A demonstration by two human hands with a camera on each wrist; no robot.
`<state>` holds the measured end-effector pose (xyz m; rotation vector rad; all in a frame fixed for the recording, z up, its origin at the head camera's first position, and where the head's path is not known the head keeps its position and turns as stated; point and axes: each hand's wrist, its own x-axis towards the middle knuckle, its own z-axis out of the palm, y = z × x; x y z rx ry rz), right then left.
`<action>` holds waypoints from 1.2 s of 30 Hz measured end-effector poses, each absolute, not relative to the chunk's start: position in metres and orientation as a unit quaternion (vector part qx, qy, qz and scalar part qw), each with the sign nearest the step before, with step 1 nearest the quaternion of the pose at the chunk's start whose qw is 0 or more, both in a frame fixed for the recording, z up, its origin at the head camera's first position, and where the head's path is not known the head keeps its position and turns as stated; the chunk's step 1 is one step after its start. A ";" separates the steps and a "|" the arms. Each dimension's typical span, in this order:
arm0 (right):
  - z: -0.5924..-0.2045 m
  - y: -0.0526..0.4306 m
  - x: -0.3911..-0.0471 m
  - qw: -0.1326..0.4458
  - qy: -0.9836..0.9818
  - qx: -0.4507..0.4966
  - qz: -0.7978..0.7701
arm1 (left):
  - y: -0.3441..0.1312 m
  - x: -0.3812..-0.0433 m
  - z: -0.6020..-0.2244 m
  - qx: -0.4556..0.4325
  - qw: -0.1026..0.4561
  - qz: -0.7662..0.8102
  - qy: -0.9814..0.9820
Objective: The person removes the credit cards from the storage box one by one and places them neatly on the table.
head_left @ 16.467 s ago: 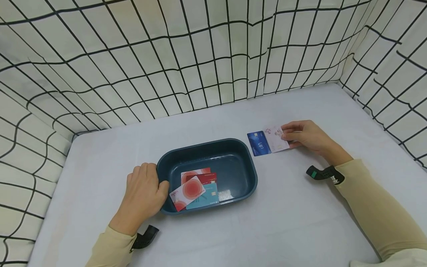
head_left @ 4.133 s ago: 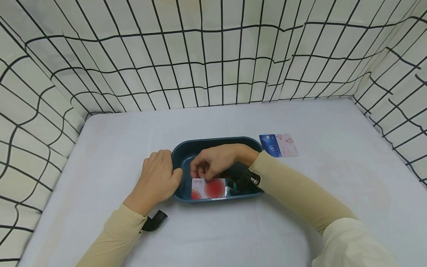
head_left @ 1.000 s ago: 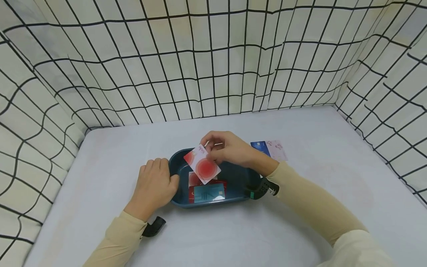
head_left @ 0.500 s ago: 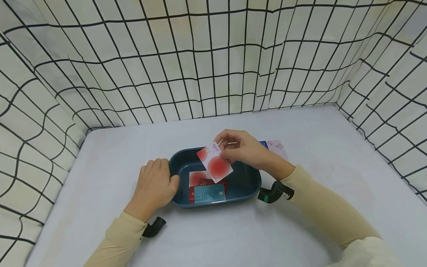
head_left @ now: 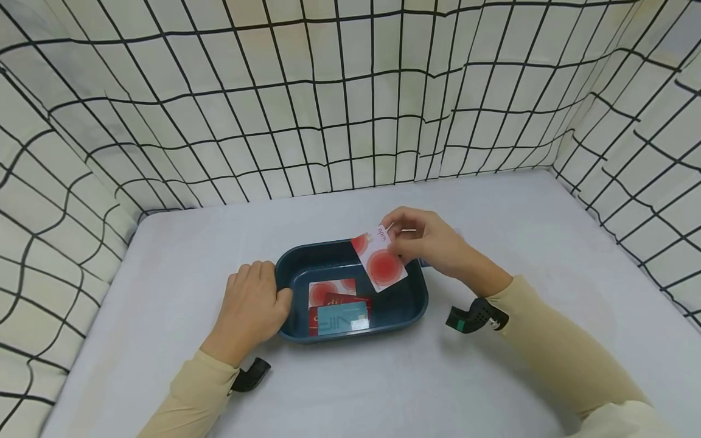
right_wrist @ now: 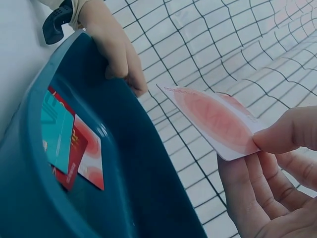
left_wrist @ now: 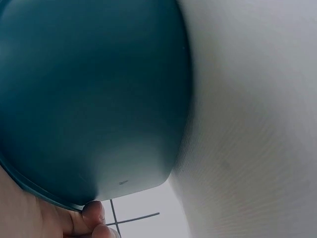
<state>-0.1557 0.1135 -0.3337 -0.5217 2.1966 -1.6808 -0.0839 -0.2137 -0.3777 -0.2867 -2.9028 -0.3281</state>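
Observation:
My right hand (head_left: 432, 240) pinches a white card with red circles (head_left: 384, 267) between thumb and fingers, tilted above the right end of a dark teal plastic tub (head_left: 350, 336). In the right wrist view the thumb presses the face of this card (right_wrist: 208, 116). My left hand (head_left: 252, 304) grips the tub's left end, thumb over the rim. Several cards overlap in the tub: a light teal one (head_left: 343, 317) on top, red ones (head_left: 313, 322) under it, and a white-and-red one (head_left: 323, 291) behind.
Right of the tub, mostly hidden behind my right hand, a blue card (head_left: 424, 263) and a pale pink card (head_left: 458, 232) lie on the white-covered table (head_left: 339, 389). Black netting (head_left: 345, 91) over pale walls bounds the back and sides.
Earlier my right hand was at the pink card, then inside the tub. It has lifted the white-and-red card and carried it rightward over the tub. My left hand keeps its grip.

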 end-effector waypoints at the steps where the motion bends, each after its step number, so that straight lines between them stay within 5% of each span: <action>1: -0.334 0.116 -0.156 0.161 0.771 -0.180 -0.589 | -0.214 -0.084 -0.378 -0.097 0.103 -0.111 -0.984; 36: -0.345 0.201 -0.160 0.090 0.799 -0.088 -0.588 | -0.213 -0.084 -0.379 -0.097 0.110 -0.108 -0.983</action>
